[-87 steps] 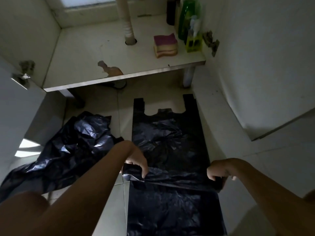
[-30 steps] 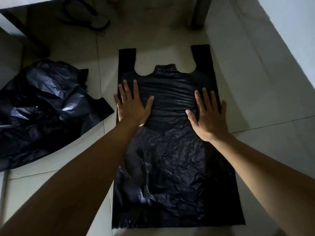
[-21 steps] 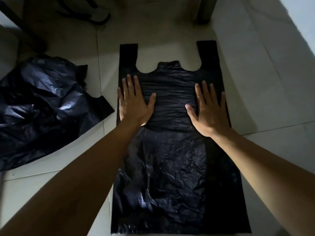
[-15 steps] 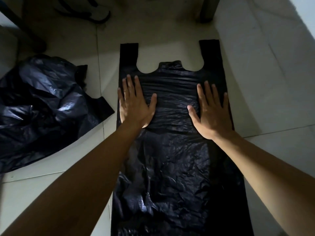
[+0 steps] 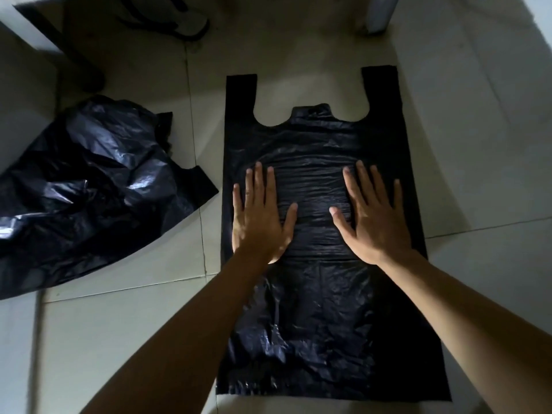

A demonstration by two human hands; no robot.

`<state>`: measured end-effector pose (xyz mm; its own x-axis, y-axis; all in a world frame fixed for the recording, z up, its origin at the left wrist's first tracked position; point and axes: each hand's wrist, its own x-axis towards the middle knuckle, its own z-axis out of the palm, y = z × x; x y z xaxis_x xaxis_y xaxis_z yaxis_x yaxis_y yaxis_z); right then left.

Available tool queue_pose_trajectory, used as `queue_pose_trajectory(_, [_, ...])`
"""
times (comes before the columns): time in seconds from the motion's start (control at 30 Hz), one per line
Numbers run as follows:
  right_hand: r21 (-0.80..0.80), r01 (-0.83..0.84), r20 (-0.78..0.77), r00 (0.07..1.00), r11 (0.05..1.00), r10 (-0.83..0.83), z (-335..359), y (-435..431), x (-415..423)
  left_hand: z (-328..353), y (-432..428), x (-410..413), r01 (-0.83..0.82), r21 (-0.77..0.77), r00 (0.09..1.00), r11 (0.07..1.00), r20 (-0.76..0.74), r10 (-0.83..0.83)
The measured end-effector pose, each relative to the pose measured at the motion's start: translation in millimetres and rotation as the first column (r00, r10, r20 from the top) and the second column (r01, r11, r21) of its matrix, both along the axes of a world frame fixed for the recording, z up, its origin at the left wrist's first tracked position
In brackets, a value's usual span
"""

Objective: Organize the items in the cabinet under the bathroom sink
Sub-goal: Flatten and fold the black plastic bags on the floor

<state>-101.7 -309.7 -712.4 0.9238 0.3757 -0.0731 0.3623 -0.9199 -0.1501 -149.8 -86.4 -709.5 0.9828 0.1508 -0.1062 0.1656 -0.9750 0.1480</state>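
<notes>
**Both palms pressing the bag flat**

The black plastic bag (image 5: 324, 318) is lying spread on the tiled floor (image 5: 484, 150), its long axis running straight away from the person, with the handles at the far end and the bottom seam nearest. The left hand (image 5: 260, 222) and right hand (image 5: 375, 222) are resting on its middle side by side, fingers straight and spread, gripping nothing. Each is sitting equally near the centre line, so a lengthwise fold looks likely. A crumpled bag (image 5: 89, 192) is lying apart, leftward.

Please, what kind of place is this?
Likely a home bathroom floor: pale floor tiles, a sandal, and a black plastic bag spread flat under the left hand and right hand.
</notes>
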Motion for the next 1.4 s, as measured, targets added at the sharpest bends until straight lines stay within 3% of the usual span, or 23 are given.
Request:
queue_pose_trajectory(0.13, [0.018,0.001,-0.005,1.000,1.000,-0.001,4.5,4.5,-0.8,3.7,2.1,-1.0,0.010,-0.001,0.999,1.000,-0.042,-0.010])
queue_pose_trajectory(0.23, [-0.023,0.056,-0.068,0.996,0.998,-0.057,11.2,9.8,2.4,19.9,11.6,8.0,0.086,-0.099,0.985,0.991,-0.141,-0.099])
queue_pose_trajectory(0.3, [-0.074,0.092,-0.084,0.992,0.993,-0.098,28.4,22.7,8.6,53.6,28.5,12.4,0.158,-0.174,0.987,0.972,0.035,-0.154])
queue_pose_trajectory(0.37, [-0.082,0.107,-0.027,0.994,0.991,-0.110,49.8,41.6,17.1,87.3,57.4,9.8,0.070,-0.075,0.955,0.995,0.295,-0.045])
queue_pose_trajectory(0.47, [0.126,-0.002,-0.003,1.000,0.992,0.002,72.4,76.2,19.8,107.6,106.6,-18.3,-0.186,-0.010,0.945,0.983,0.271,0.182])
queue_pose_trajectory(0.57, [0.322,-0.004,-0.272,0.957,0.947,0.097,88.7,126.4,8.1,97.9,146.1,-46.8,-0.187,0.034,0.981,0.982,0.051,0.185])
queue_pose_trajectory(0.67, [0.399,0.161,-0.634,0.760,0.903,0.144,90.6,176.9,-12.1,101.8,160.7,-55.0,-0.148,-0.022,0.988,0.989,-0.036,0.147])
queue_pose_trajectory(0.77, [0.408,0.498,-0.857,0.498,0.765,0.133,91.3,210.7,-32.4,108.2,159.9,-54.7,-0.183,-0.015,0.982,0.983,0.035,0.183])
queue_pose_trajectory(0.93, [0.355,0.854,-0.931,0.285,0.381,0.229,85.5,238.4,-41.0,116.4,169.9,-56.2,-0.270,-0.316,0.949,0.909,0.073,0.307])
queue_pose_trajectory(1.07, [0.288,0.923,-0.931,0.208,0.256,0.300,88.8,252.4,-43.7,118.7,183.0,-59.4,-0.186,-0.351,0.975,0.918,0.048,0.216])
queue_pose_trajectory(1.13, [0.243,0.960,-0.918,0.182,0.137,0.353,92.0,261.7,-46.0,121.3,187.6,-61.2,-0.198,-0.355,0.972,0.914,0.053,0.231])
queue_pose_trajectory(1.23, [0.234,0.972,-0.912,0.221,-0.004,0.344,92.9,277.5,-48.2,126.0,196.3,-64.1,-0.248,-0.427,0.948,0.870,0.080,0.309])
queue_pose_trajectory(1.4, [0.261,0.965,-0.914,0.258,-0.033,0.313,89.9,291.5,-52.8,140.8,211.9,-68.0,-0.272,-0.561,0.907,0.782,0.121,0.403])
